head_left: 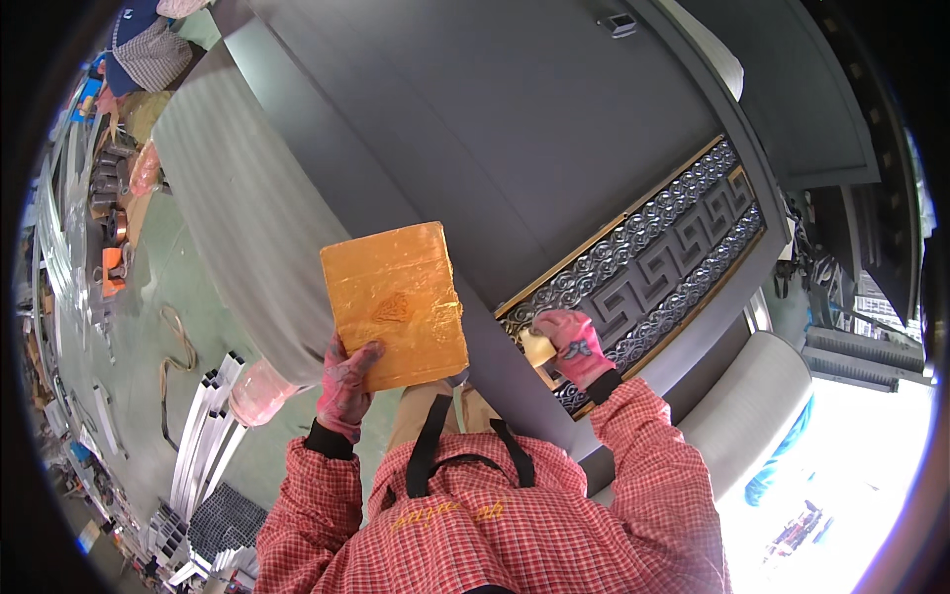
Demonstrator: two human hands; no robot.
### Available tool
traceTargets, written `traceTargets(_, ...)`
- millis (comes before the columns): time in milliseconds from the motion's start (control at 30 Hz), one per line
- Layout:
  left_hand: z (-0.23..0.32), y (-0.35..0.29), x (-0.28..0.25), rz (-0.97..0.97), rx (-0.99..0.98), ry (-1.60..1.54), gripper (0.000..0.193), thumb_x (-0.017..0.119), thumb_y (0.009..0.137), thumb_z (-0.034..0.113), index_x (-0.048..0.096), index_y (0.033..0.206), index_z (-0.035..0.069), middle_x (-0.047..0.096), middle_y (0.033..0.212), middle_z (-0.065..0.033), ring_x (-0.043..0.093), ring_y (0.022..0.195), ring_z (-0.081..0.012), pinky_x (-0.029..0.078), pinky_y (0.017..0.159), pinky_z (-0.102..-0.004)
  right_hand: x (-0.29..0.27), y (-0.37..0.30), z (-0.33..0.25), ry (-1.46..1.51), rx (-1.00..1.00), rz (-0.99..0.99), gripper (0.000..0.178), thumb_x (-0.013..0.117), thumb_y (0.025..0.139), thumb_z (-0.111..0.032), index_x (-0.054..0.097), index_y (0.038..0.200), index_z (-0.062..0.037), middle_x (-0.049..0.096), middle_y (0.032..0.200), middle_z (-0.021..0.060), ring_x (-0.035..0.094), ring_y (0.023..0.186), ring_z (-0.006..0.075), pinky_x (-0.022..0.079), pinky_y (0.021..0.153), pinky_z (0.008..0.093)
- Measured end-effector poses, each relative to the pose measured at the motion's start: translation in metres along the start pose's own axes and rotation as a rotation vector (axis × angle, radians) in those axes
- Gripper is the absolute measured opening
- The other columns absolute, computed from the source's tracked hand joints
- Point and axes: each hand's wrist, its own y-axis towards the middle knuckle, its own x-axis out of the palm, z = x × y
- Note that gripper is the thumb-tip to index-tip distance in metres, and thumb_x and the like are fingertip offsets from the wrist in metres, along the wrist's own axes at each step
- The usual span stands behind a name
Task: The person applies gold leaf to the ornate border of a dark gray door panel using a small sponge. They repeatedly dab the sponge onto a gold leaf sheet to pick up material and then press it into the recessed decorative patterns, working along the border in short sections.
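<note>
My left hand [344,384], in a stained pink glove, grips the lower left edge of a flat board [401,287]. Its face is coated gold-orange, with a rough darker patch near the middle. Wrapped round a pale yellow sponge [537,346] is my right hand [579,348], also gloved in pink. The sponge sits against the near left end of a raised ornamental strip [643,267] on a large dark grey door panel [475,129]. Gold colour lines the strip's border; its scrollwork is dark and shiny with a key pattern along the middle.
Pale padded rolls [242,198] lie under the panel's left side, another roll [752,406] at the right. White metal profiles [203,426] and a rope [178,342] lie on the green floor [158,287]. A metal fitting [618,25] protrudes at the panel's far end.
</note>
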Motion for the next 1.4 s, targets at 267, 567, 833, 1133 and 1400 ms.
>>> traceTargets(267, -0.001, 0.001, 0.0, -0.024, 0.009, -0.006, 0.056, 0.068, 0.082, 0.011, 0.044, 0.132, 0.004, 0.058, 0.121, -0.0089, 0.059, 0.109, -0.0209, 0.05, 0.092, -0.0331, 0.005, 0.015, -0.011, -0.145, -0.099, 0.051, 0.035, 0.076, 0.063, -0.005, 0.066, 0.096, -0.0097, 0.067, 0.095, 0.009, 0.067, 0.087, 0.027, 0.055, 0.074, 0.0326)
traceTargets(567, -0.002, 0.0, -0.001, 0.007, -0.008, -0.015, 0.055, 0.067, 0.083, 0.01, 0.044, 0.132, 0.003, 0.057, 0.123, -0.0095, 0.059, 0.11, -0.0213, 0.05, 0.094, -0.0344, -0.004, 0.032, -0.023, -0.177, 0.118, 0.1, 0.023, 0.062, 0.075, -0.007, 0.066, 0.098, -0.009, 0.066, 0.098, 0.0096, 0.065, 0.092, 0.0281, 0.052, 0.083, 0.0344)
traceTargets(833, -0.003, 0.001, -0.001, -0.013, 0.017, -0.014, 0.055, 0.068, 0.083, 0.011, 0.045, 0.132, 0.003, 0.057, 0.123, -0.0094, 0.059, 0.11, -0.0215, 0.05, 0.094, -0.0342, -0.007, 0.029, -0.014, -0.093, 0.215, 0.264, 0.031, 0.075, 0.065, -0.004, 0.067, 0.094, -0.0099, 0.068, 0.091, 0.0093, 0.067, 0.083, 0.0289, 0.054, 0.074, 0.0351)
traceTargets(1133, 0.0, 0.004, 0.0, -0.024, -0.005, -0.009, 0.054, 0.066, 0.084, 0.01, 0.044, 0.132, 0.002, 0.057, 0.124, -0.0096, 0.059, 0.111, -0.0216, 0.049, 0.094, -0.034, 0.012, 0.034, -0.017, 0.119, 0.172, 0.23, 0.034, 0.073, 0.064, -0.001, 0.064, 0.096, -0.0081, 0.067, 0.095, 0.0106, 0.067, 0.086, 0.0285, 0.054, 0.076, 0.0355)
traceTargets(1400, 0.001, 0.006, -0.002, -0.014, -0.016, -0.002, 0.053, 0.067, 0.084, 0.01, 0.046, 0.132, 0.004, 0.058, 0.123, -0.009, 0.059, 0.11, -0.0212, 0.05, 0.094, -0.0341, -0.008, 0.043, -0.019, -0.096, 0.223, 0.269, 0.032, 0.073, 0.068, -0.011, 0.064, 0.098, -0.0095, 0.064, 0.093, 0.011, 0.065, 0.085, 0.0286, 0.051, 0.08, 0.0388)
